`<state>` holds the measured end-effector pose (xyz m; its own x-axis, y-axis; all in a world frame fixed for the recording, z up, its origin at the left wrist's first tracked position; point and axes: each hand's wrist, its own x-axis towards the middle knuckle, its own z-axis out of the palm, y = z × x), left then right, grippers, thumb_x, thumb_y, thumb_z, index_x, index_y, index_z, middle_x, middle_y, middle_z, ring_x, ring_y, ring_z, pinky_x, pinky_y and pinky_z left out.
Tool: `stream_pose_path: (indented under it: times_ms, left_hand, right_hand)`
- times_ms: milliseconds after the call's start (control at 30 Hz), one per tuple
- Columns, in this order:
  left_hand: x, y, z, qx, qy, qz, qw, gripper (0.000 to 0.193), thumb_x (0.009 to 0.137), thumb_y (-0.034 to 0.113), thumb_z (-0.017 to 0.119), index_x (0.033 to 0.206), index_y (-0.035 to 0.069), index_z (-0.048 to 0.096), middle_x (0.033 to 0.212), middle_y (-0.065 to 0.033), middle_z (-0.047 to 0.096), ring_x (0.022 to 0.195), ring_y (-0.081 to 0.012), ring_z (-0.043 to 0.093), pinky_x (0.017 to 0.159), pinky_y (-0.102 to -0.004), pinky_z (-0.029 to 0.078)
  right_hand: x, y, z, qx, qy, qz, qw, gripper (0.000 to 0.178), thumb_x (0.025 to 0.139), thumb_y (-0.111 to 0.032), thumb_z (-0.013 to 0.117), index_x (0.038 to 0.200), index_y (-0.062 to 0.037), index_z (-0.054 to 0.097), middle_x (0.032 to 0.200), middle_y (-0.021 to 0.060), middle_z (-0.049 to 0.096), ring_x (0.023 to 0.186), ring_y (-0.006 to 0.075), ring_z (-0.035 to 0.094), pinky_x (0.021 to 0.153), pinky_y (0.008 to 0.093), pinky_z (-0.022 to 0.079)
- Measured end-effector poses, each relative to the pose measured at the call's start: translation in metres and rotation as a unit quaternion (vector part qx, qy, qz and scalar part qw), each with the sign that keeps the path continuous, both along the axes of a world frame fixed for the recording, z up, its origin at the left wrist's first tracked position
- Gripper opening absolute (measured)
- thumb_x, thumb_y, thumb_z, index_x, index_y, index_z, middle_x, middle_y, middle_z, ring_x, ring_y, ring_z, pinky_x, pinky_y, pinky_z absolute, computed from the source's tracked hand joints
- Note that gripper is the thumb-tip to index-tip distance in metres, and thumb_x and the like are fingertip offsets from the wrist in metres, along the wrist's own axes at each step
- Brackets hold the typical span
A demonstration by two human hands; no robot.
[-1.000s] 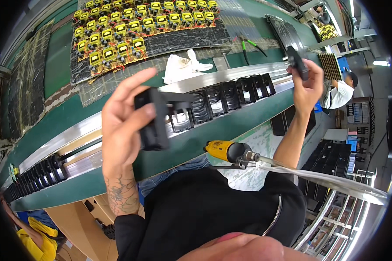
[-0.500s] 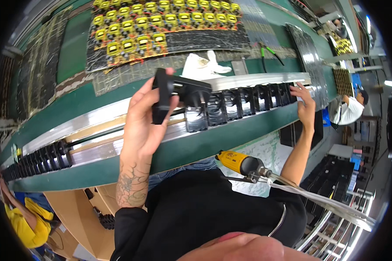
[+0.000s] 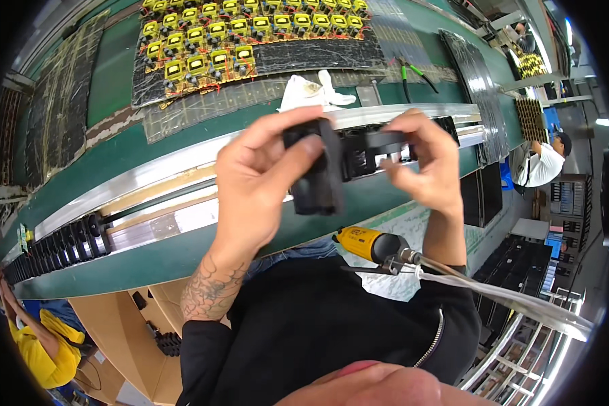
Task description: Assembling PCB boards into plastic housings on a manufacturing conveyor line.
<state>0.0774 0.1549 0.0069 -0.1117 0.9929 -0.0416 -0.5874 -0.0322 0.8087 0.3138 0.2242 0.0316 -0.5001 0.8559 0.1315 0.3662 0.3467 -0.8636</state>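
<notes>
The left hand's (image 3: pixel 254 169) fingers pinch a boxy black housing (image 3: pixel 314 183), smooth-faced, above the green table (image 3: pixel 132 272). The right hand's (image 3: pixel 438 162) fingers pinch a blurred, round-edged dark piece (image 3: pixel 386 140) just beside it. A shiny metal rail (image 3: pixel 176 223) lies beneath.

Back from the row's end (image 3: pixel 448 126), the right hand (image 3: pixel 434 162) now pinches a dark part (image 3: pixel 384 141) just right of the case (image 3: pixel 316 177) gripped by the left hand (image 3: pixel 254 183).
</notes>
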Motion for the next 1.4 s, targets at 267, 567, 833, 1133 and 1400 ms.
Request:
stream_pose_path:
  times_ms: [267, 567, 833, 1133, 1400]
  left_hand:
    - [-0.021, -0.009, -0.033, 0.015, 0.485, 0.162, 0.859, 0.030, 0.088, -0.002, 0.067, 0.116, 0.005, 0.071, 0.102, -0.0047, 0.066, 0.080, -0.0144, 0.058, 0.069, -0.0221, 0.049]
    - [-0.020, -0.014, -0.045, 0.070, 0.634, 0.074, 0.767, 0.030, 0.080, 0.000, 0.073, 0.109, 0.008, 0.074, 0.102, -0.0046, 0.062, 0.081, -0.0201, 0.053, 0.067, -0.0291, 0.048]
    - [0.006, -0.044, -0.042, 0.093, 0.681, 0.119, 0.717, 0.047, 0.086, 0.005, 0.070, 0.132, 0.008, 0.064, 0.140, -0.0118, 0.056, 0.128, -0.0323, 0.052, 0.102, -0.0374, 0.046]
    - [0.009, -0.051, -0.052, 0.104, 0.722, 0.036, 0.683, 0.058, 0.087, 0.013, 0.071, 0.141, 0.002, 0.054, 0.156, -0.0167, 0.043, 0.148, -0.0368, 0.035, 0.117, -0.0441, 0.036]
    - [0.014, -0.043, -0.048, 0.122, 0.748, 0.014, 0.652, 0.064, 0.086, 0.018, 0.072, 0.142, -0.001, 0.051, 0.155, -0.0199, 0.042, 0.147, -0.0371, 0.035, 0.118, -0.0451, 0.035]
  right_hand:
    - [0.155, 0.041, -0.022, 0.201, 0.061, -0.267, 0.940, 0.032, 0.072, 0.018, 0.065, 0.094, -0.0051, 0.059, 0.131, 0.0155, 0.064, 0.113, 0.0259, 0.063, 0.096, 0.0332, 0.050]
    - [0.266, 0.085, -0.077, 0.157, -0.010, -0.246, 0.956, 0.027, 0.083, 0.017, 0.058, 0.099, -0.0046, 0.058, 0.145, 0.0169, 0.057, 0.128, 0.0287, 0.057, 0.109, 0.0326, 0.041]
    - [0.250, 0.090, -0.073, 0.175, -0.154, -0.153, 0.960, 0.052, 0.070, 0.022, 0.045, 0.114, -0.0010, 0.060, 0.147, 0.0183, 0.055, 0.133, 0.0296, 0.052, 0.112, 0.0330, 0.037]
    - [0.238, 0.078, -0.056, 0.186, -0.279, -0.166, 0.928, 0.059, 0.072, 0.020, 0.043, 0.123, -0.0012, 0.065, 0.150, 0.0169, 0.052, 0.134, 0.0315, 0.052, 0.112, 0.0338, 0.038]
    - [0.259, 0.088, -0.060, 0.308, -0.334, -0.087, 0.887, 0.040, 0.082, 0.012, 0.045, 0.112, 0.0013, 0.068, 0.150, 0.0137, 0.053, 0.137, 0.0315, 0.050, 0.114, 0.0359, 0.037]
